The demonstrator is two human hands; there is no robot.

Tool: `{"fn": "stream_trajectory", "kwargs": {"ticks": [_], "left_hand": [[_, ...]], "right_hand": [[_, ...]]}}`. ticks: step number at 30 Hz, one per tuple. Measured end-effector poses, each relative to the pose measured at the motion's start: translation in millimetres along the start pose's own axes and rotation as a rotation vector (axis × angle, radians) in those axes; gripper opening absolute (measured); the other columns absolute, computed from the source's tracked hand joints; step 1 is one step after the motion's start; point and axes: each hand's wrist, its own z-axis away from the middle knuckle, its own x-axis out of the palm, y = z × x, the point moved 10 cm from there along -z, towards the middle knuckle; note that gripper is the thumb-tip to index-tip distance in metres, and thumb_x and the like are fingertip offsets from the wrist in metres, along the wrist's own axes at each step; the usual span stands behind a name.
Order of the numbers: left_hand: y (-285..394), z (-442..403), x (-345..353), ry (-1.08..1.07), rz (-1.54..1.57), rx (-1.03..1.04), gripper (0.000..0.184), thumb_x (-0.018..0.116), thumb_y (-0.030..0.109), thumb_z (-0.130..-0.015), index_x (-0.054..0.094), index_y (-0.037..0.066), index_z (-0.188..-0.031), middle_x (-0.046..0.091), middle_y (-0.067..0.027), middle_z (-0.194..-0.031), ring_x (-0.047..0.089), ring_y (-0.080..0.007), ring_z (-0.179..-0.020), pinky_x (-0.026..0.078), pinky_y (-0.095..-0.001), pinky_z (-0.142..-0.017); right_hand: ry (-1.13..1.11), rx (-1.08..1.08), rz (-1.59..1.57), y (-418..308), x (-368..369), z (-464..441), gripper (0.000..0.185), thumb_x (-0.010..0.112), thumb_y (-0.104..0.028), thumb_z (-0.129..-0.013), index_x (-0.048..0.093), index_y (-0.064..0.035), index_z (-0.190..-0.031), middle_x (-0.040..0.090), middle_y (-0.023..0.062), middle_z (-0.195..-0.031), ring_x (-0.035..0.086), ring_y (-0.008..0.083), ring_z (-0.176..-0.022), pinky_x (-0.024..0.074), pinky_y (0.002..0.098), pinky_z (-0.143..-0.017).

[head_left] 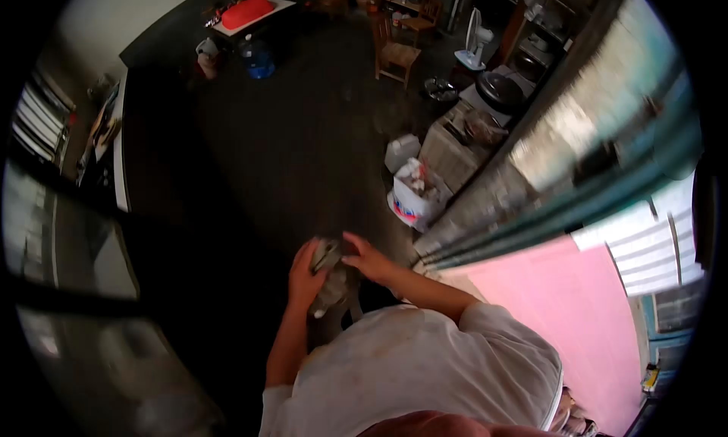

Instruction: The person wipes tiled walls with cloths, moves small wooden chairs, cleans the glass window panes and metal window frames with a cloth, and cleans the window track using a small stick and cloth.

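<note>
In front of my shirt is a blurred, pale grey-brown bundle (332, 285), with a small white spot at its lower end. I cannot make out what kind of thing it is. My left hand (305, 276) is closed round its left side near the top. Right of it, my right hand (368, 261) has thumb and fingers apart, with the fingertips pointing at the bundle's upper end. Whether those fingertips touch it I cannot tell.
A white plastic bag (413, 202) stands on the dark floor, with a white jug (402, 152) and a carton (449, 150) beside it. Farther off are a wooden chair (396, 55), a fan (472, 44) and a blue water bottle (258, 60). A pink panel (561, 308) lies to the right.
</note>
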Motion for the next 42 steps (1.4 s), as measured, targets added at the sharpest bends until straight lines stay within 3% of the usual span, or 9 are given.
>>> {"fn": "stream_trajectory", "kwargs": {"ticks": [2, 10, 27, 30, 33, 34, 35, 37, 42], "left_hand": [[-105.9, 18.5, -48.1, 0.189, 0.538, -0.551, 0.056, 0.052, -0.005, -0.072, 0.045, 0.004, -0.127, 0.052, -0.0136, -0.122, 0.052, -0.0256, -0.111, 0.043, -0.0352, -0.091], [-220.8, 62.5, -187.8, 0.874, 0.474, -0.909, 0.052, 0.047, -0.001, -0.079, 0.042, 0.003, -0.13, 0.05, -0.0128, -0.125, 0.054, -0.0241, -0.103, 0.046, -0.0341, -0.086], [-341.3, -617.6, -108.7, -0.092, 0.262, -0.49, 0.056, 0.049, -0.005, -0.073, 0.044, 0.002, -0.129, 0.053, -0.0107, -0.121, 0.053, -0.0207, -0.107, 0.039, -0.0283, -0.091], [-442.7, -634.7, -66.1, -0.13, 0.152, -0.521, 0.053, 0.05, -0.001, -0.074, 0.046, 0.0, -0.127, 0.054, -0.0135, -0.122, 0.053, -0.0235, -0.109, 0.04, -0.0309, -0.092], [-506.8, -595.6, -58.9, -0.166, -0.105, -0.731, 0.046, 0.056, 0.009, -0.074, 0.053, 0.005, -0.12, 0.058, -0.0157, -0.115, 0.054, -0.0344, -0.107, 0.043, -0.0358, -0.09], [-527.0, -576.8, -42.5, -0.516, -0.541, -0.293, 0.033, 0.055, 0.015, -0.077, 0.059, 0.004, -0.107, 0.062, -0.0186, -0.102, 0.057, -0.039, -0.098, 0.046, -0.0404, -0.084], [-584.9, -530.5, -61.8, -0.366, -0.614, -0.754, 0.028, 0.055, 0.022, -0.077, 0.061, 0.003, -0.097, 0.063, -0.0202, -0.096, 0.058, -0.0402, -0.09, 0.047, -0.0447, -0.078], [-520.5, -510.7, -32.2, -0.81, -1.104, 0.167, 0.03, 0.054, 0.031, -0.078, 0.063, 0.009, -0.096, 0.065, -0.0154, -0.094, 0.062, -0.0285, -0.084, 0.05, -0.0408, -0.07], [-541.2, -482.9, -51.3, -0.896, -0.927, -0.329, 0.031, 0.048, 0.034, -0.081, 0.062, 0.016, -0.101, 0.062, -0.0109, -0.099, 0.061, -0.0292, -0.087, 0.05, -0.0429, -0.069]], "right_hand": [[-0.07, 0.176, -0.198, 8.2, -22.2, -59.9, 0.054, 0.057, -0.023, -0.085, 0.038, -0.0071, -0.132, 0.049, 0.009, -0.122, 0.049, 0.0176, -0.107, 0.0437, 0.0326, -0.086], [-0.015, 0.232, -0.099, 22.9, -98.4, -217.8, 0.038, 0.055, -0.018, -0.085, 0.051, -0.0019, -0.119, 0.056, 0.0128, -0.116, 0.056, 0.0205, -0.101, 0.0458, 0.033, -0.085], [0.404, 0.972, 0.4, 241.3, -208.4, -220.7, 0.019, 0.055, -0.022, -0.074, 0.064, -0.0061, -0.07, 0.065, 0.0142, -0.081, 0.061, 0.0296, -0.081, 0.0482, 0.0374, -0.072], [-0.338, 0.598, 1.067, 295.5, -177.7, -258.7, 0.019, 0.055, -0.021, -0.073, 0.066, -0.0072, -0.079, 0.064, 0.0145, -0.082, 0.061, 0.0308, -0.082, 0.0477, 0.0393, -0.074], [-0.093, 0.773, 0.889, 433.9, -234.5, -278.8, 0.02, 0.052, -0.021, -0.077, 0.067, -0.0081, -0.084, 0.064, 0.014, -0.088, 0.061, 0.0318, -0.083, 0.0473, 0.0426, -0.075], [-0.005, 0.775, 0.886, 481.3, -259.0, -293.3, 0.021, 0.051, -0.021, -0.079, 0.067, -0.0084, -0.085, 0.064, 0.0138, -0.09, 0.061, 0.0321, -0.083, 0.0471, 0.0437, -0.075], [-0.02, 0.917, 0.655, 481.3, -289.3, -324.5, 0.021, 0.053, -0.022, -0.078, 0.067, -0.0059, -0.076, 0.064, 0.0141, -0.086, 0.061, 0.0324, -0.08, 0.0479, 0.0435, -0.071], [-0.129, 0.674, 0.899, 270.2, -338.5, -477.3, 0.021, 0.057, -0.022, -0.078, 0.065, -0.0034, -0.081, 0.063, 0.0182, -0.086, 0.06, 0.0333, -0.077, 0.0478, 0.0429, -0.067], [0.311, 0.784, 0.265, 225.6, -441.5, -663.8, 0.04, 0.06, -0.02, -0.082, 0.053, -0.0002, -0.117, 0.059, 0.0131, -0.114, 0.056, 0.0253, -0.105, 0.0435, 0.0354, -0.089]]}}
